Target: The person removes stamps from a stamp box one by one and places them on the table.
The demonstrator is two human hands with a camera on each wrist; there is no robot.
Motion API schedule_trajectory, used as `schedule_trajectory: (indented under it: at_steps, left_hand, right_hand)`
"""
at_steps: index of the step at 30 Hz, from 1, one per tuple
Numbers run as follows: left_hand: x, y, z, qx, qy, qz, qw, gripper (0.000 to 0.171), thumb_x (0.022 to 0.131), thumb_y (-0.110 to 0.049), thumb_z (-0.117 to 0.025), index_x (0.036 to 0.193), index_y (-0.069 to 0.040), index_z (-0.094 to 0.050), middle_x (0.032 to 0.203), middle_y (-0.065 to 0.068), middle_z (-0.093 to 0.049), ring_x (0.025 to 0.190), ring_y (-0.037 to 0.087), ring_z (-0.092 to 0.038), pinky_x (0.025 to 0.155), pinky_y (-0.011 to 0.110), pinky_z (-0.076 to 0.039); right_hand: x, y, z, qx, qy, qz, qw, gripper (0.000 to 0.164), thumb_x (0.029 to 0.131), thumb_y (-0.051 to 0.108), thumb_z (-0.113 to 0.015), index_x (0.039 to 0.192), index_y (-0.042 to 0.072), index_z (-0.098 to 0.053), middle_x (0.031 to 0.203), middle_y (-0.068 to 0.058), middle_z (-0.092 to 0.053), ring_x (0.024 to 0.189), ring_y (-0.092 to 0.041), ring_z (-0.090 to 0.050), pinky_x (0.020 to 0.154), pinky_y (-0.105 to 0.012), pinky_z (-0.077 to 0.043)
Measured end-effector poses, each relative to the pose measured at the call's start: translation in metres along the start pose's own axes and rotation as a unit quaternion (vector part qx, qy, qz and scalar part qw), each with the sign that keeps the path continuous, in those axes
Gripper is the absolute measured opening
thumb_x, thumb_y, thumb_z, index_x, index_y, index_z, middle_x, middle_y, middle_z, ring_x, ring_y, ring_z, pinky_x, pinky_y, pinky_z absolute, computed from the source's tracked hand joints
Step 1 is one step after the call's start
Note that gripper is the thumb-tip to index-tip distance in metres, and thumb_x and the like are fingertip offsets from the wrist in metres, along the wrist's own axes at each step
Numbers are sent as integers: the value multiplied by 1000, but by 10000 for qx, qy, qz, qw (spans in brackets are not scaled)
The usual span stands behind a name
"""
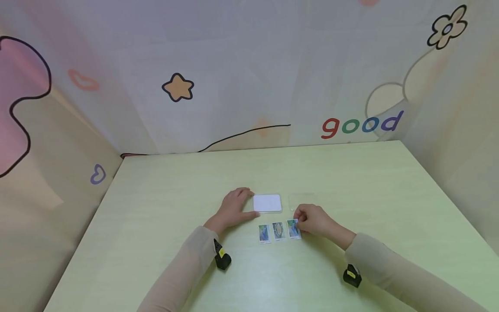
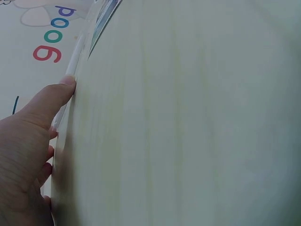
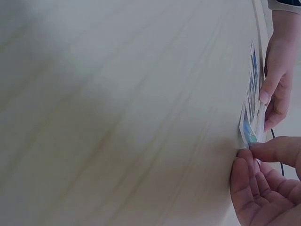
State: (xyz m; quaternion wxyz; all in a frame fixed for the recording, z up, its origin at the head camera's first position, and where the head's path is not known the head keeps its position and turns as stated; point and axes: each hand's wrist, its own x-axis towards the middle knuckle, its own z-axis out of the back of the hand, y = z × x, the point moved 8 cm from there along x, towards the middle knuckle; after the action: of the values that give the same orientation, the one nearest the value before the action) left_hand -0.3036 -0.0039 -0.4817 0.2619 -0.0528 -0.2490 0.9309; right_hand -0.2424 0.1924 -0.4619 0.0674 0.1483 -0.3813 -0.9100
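Note:
A small clear box with a stack of white cards (image 1: 267,203) lies flat on the table. My left hand (image 1: 234,207) holds it at its left end, thumb at the near edge and fingers at the far edge. Below it, three small picture cards lie in a row: a blue-green left card (image 1: 264,233), a middle card (image 1: 278,231) with a round picture, and a blue-green right card (image 1: 293,228). My right hand (image 1: 315,220) pinches the right card at its right side between thumb and fingertips, hiding part of that edge.
Just right of the white stack, a transparent lid (image 1: 297,199) lies on the pale wood-grain table (image 1: 156,260), partly behind the right hand. Printed cloth walls (image 1: 241,86) stand along the table's back and sides. Each sleeve carries a black wrist device (image 1: 223,259).

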Motion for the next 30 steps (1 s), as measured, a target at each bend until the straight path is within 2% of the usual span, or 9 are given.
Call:
schedule_trajectory:
  at_steps: [8, 17, 30]
  left_hand:
    - [0, 0, 0, -30, 0, 9, 10000, 61, 84, -44, -68, 131, -9, -50, 143, 13, -43, 135, 31, -36, 112, 49, -27]
    - [-1, 0, -1, -68, 28, 35, 10000, 61, 84, -43, -68, 131, -9, -50, 143, 12, -42, 135, 30, -35, 112, 49, -25]
    - [-1, 1, -1, -92, -15, 31, 10000, 61, 84, -43, -69, 131, -10, -50, 143, 13, -42, 135, 32, -35, 112, 51, -26]
  right_hand:
    - [-3, 3, 0, -341, -232, 136, 9991, 11, 79, -4, -67, 81, 2, -58, 69, -3, -53, 65, -14, -47, 56, -24, -41]
    - [-5, 6, 0, -454, -244, 313, 9982, 10, 77, -4, -66, 81, 2, -58, 67, -1, -52, 64, -13, -46, 57, -24, -39]
    - [-5, 5, -3, -532, -261, 206, 9980, 11, 79, -5, -66, 85, 2, -59, 69, -3, -51, 66, -15, -45, 60, -26, -38]
